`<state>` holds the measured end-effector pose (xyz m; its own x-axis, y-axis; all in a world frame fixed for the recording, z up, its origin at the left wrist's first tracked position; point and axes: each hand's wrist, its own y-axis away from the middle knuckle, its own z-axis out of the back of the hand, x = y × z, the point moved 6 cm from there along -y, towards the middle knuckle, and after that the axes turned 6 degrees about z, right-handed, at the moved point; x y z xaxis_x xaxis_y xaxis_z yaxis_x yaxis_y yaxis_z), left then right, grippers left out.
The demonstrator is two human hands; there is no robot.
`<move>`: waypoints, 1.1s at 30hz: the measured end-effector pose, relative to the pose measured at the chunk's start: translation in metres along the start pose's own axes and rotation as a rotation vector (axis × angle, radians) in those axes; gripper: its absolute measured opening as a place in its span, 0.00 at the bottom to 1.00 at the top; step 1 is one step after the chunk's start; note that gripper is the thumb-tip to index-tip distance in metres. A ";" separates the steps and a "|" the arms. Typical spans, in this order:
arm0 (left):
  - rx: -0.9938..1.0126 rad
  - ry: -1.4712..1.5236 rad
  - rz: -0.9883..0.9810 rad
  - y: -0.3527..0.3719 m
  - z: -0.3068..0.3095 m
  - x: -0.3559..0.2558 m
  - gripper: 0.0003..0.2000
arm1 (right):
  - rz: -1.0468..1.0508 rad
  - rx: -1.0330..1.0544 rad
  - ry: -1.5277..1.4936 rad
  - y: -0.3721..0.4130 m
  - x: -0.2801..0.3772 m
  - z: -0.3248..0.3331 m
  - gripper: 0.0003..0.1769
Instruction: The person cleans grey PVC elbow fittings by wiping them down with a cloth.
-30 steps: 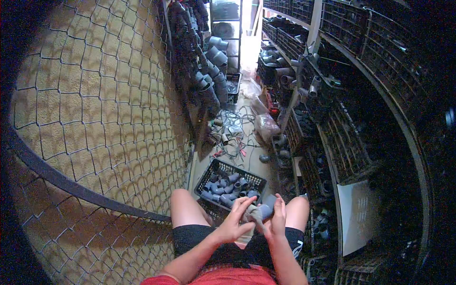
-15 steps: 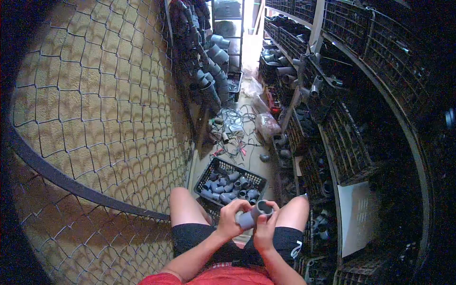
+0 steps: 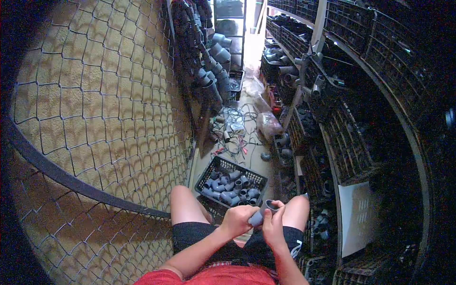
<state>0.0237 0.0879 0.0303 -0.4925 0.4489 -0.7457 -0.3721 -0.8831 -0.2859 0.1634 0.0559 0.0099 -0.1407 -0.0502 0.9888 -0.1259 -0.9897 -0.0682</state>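
Note:
Between my thighs I hold up a grey pipe fitting (image 3: 257,218), its open round end tilted up toward the right. My left hand (image 3: 237,221) is closed at the fitting's lower left end, with the fingers curled. Around the upper right end, my right hand (image 3: 273,227) grips with the thumb on the near side and fingers behind. Just beyond my hands, a black plastic crate (image 3: 216,159) on the floor holds several grey pipe fittings (image 3: 229,185).
A wire mesh fence (image 3: 104,109) runs along the left. Shelves with black crates (image 3: 346,137) line the right side. Cables (image 3: 240,126) and a plastic bag (image 3: 270,123) lie on the floor ahead. Stacked grey fittings (image 3: 221,54) stand at the back left.
The fitting and my right hand have shifted slightly right. My left hand has turned, its back now facing up, and it covers the fitting's lower left end differently.

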 end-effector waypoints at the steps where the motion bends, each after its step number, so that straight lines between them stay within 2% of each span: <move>1: 0.002 0.000 -0.002 0.002 -0.010 0.008 0.13 | -0.036 0.030 0.065 0.000 -0.006 0.000 0.23; 2: -0.083 0.076 0.020 0.004 -0.015 0.019 0.13 | 0.065 0.069 0.181 -0.004 0.018 0.000 0.22; 3: -0.164 0.152 0.046 0.006 -0.019 0.032 0.13 | 0.062 0.068 0.179 -0.010 0.045 0.008 0.22; 4: -0.088 0.126 0.183 0.003 -0.029 0.052 0.13 | 0.173 0.019 0.438 -0.019 0.081 0.025 0.20; 5: -0.042 0.147 0.429 0.004 -0.043 0.087 0.13 | 0.285 -0.033 0.699 -0.024 0.101 0.042 0.19; 6: 0.002 0.167 0.674 0.009 -0.065 0.129 0.12 | 0.466 -0.269 0.686 -0.026 0.106 0.075 0.16; 7: 0.014 0.186 0.753 0.017 -0.092 0.182 0.13 | 0.646 -0.502 0.666 -0.024 0.104 0.115 0.14; 8: 0.094 0.297 0.993 0.024 -0.095 0.198 0.14 | 0.611 -0.666 0.674 -0.020 0.095 0.163 0.15; 9: 0.095 0.252 0.960 0.040 -0.133 0.270 0.16 | 0.655 -0.780 0.702 -0.016 0.105 0.207 0.16; 10: 0.246 0.290 1.078 0.044 -0.131 0.274 0.17 | 0.680 -0.927 0.767 -0.011 0.102 0.251 0.16; 11: 0.252 0.300 1.154 0.050 -0.143 0.301 0.15 | 0.708 -1.076 0.830 -0.006 0.096 0.293 0.17; 13: 0.234 0.239 1.251 0.045 -0.120 0.289 0.11 | 0.587 -1.290 1.029 -0.002 0.071 0.365 0.21; 14: 0.236 0.245 1.246 0.042 -0.122 0.295 0.11 | 0.593 -1.293 1.035 0.007 0.002 0.438 0.21; 16: 0.095 0.478 1.408 0.048 -0.132 0.317 0.06 | 0.430 -1.436 1.043 -0.014 -0.104 0.557 0.29; 17: 0.101 0.483 1.407 0.047 -0.132 0.317 0.06 | 0.433 -1.437 1.049 -0.005 -0.107 0.565 0.29; 19: 0.136 0.482 1.363 0.040 -0.127 0.316 0.06 | -0.308 -0.767 1.686 -0.026 -0.135 0.574 0.39; 20: 0.079 0.669 1.329 0.048 -0.152 0.349 0.07 | -0.304 -0.766 1.687 -0.035 -0.228 0.628 0.39; 21: 0.075 0.671 1.333 0.047 -0.157 0.358 0.07 | -0.120 -0.937 1.126 -0.032 -0.276 0.674 0.40; 22: -0.010 0.744 1.273 0.043 -0.160 0.361 0.07 | 0.051 -1.039 0.550 -0.026 -0.246 0.710 0.41; 23: -0.096 0.814 1.208 0.039 -0.161 0.363 0.08 | 0.052 -1.033 0.549 -0.038 -0.285 0.686 0.41; 24: -0.127 0.853 1.237 0.035 -0.161 0.356 0.08 | 0.155 -0.999 0.824 -0.048 -0.226 0.633 0.39; 25: -0.130 0.851 1.238 0.035 -0.161 0.350 0.08 | 0.260 -0.951 1.097 -0.073 -0.118 0.535 0.37; 26: -0.096 0.873 1.189 0.031 -0.160 0.342 0.08 | 0.260 -0.951 1.092 -0.070 -0.136 0.553 0.37; 27: -0.059 0.893 1.139 0.027 -0.159 0.333 0.09 | 0.295 -0.957 1.242 -0.067 -0.160 0.570 0.35; 28: -0.074 0.884 1.168 0.027 -0.157 0.325 0.11 | 0.329 -0.959 1.393 -0.091 -0.171 0.602 0.33; 29: -0.075 0.881 1.169 0.027 -0.155 0.318 0.11 | 0.327 -0.959 1.390 -0.075 -0.151 0.563 0.33; 31: -0.055 0.887 1.171 0.026 -0.150 0.303 0.12 | 0.245 -1.122 0.855 -0.064 -0.102 0.531 0.33; 32: -0.044 0.853 1.204 0.027 -0.148 0.298 0.12 | 0.246 -1.119 0.853 -0.065 -0.112 0.539 0.33; 33: -0.047 0.854 1.203 0.029 -0.148 0.300 0.12 | 0.443 -0.981 0.709 -0.049 -0.130 0.554 0.33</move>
<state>-0.0187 0.1767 -0.2911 0.1287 -0.7411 -0.6589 -0.0511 -0.6685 0.7419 0.7321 0.0371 -0.0417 -0.8058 0.0342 0.5912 -0.5576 -0.3798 -0.7381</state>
